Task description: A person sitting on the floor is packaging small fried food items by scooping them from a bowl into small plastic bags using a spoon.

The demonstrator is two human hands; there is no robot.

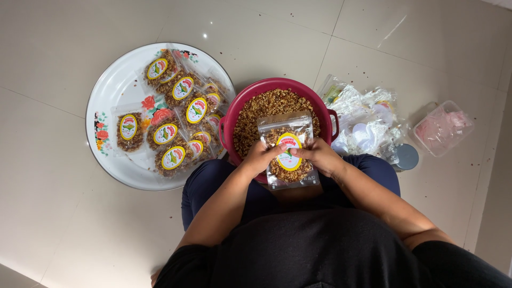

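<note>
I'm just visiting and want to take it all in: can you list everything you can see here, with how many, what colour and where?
bowl: one, dark red, centre floor, full of brown crumbly snack
pouch: one, clear with a yellow round label, part filled, held over the bowl
tray: one, white with a flower print, left floor
filled pouches: about ten, clear with yellow labels, piled on the tray
empty bags: a heap, clear, right of the bowl
tub: one, clear with pinkish contents, far right
lid: one, grey-blue, round, beside the bags
left hand: on the pouch
right hand: on the pouch
</note>
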